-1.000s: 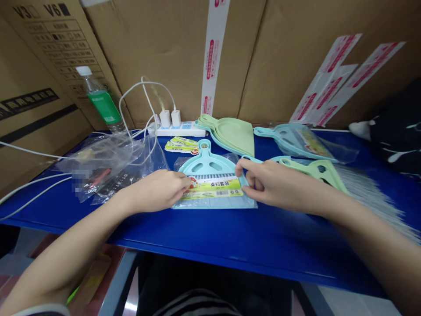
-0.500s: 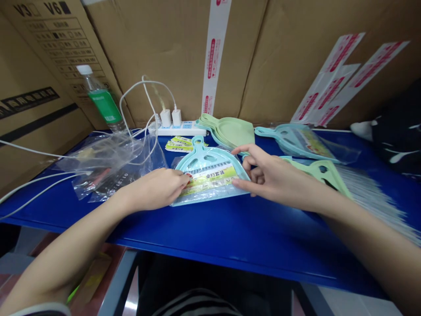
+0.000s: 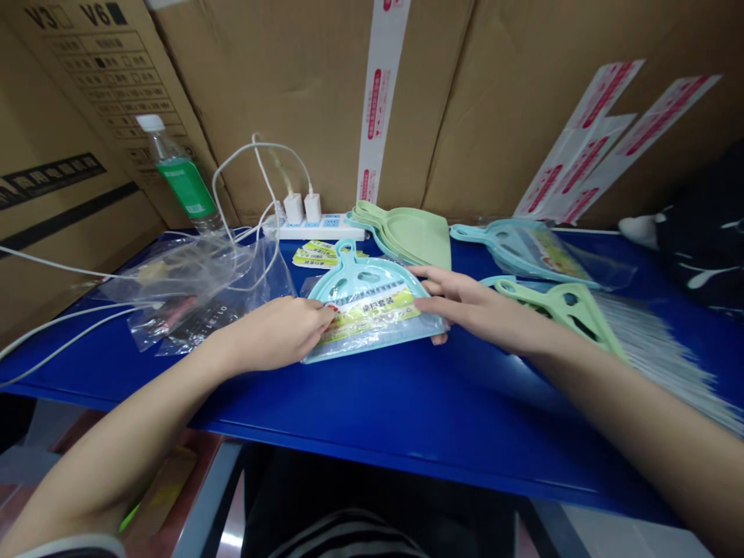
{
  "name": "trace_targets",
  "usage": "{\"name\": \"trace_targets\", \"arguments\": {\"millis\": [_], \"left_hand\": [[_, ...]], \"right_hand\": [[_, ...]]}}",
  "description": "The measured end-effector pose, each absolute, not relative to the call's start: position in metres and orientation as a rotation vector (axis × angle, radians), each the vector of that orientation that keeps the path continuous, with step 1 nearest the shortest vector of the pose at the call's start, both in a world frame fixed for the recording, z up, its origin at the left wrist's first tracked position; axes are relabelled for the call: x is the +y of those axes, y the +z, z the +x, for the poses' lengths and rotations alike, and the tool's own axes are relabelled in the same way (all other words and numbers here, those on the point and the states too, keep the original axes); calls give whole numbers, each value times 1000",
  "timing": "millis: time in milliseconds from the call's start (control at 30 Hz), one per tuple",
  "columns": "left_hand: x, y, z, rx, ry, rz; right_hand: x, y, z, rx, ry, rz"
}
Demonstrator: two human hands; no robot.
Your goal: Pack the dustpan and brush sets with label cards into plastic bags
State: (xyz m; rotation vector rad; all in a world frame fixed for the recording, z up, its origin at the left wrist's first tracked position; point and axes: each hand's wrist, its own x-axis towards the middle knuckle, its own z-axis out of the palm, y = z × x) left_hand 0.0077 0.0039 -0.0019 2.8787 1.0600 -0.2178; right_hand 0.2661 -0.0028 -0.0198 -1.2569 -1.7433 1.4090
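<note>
A light-blue dustpan (image 3: 372, 267) lies in front of me with its handle pointing away. Clear plastic wrap and a yellow-green printed card (image 3: 380, 304) cover its front part. My left hand (image 3: 284, 329) is closed in a pinch on the left edge of the dustpan and its wrap. At the right edge, my right hand (image 3: 465, 306) grips the dustpan, thumb on top and some fingertips below the rim. Behind the handle, several loose cards (image 3: 317, 254) lie by the power strip. The undersides of both hands are hidden.
Stacked green and blue dustpans (image 3: 415, 232) sit behind; a bagged blue dustpan (image 3: 528, 244) is at back right. A green dustpan (image 3: 566, 306) and a fan of clear bags (image 3: 668, 356) lie right. Left are plastic bags (image 3: 203, 279), a bottle (image 3: 186, 182), cables and a power strip (image 3: 325, 229).
My right hand has shifted at the right edge, its fingers straighter and now wrapped around the rim. The dustpan has moved slightly left; my left hand stays in place.
</note>
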Motion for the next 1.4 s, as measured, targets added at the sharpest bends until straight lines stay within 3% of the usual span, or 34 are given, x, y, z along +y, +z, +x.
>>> {"name": "trace_targets", "arguments": {"millis": [1400], "left_hand": [[1,0,10,1050,-246,2896]], "right_hand": [[-3,-12,269,-1845,1526,-1207]]}}
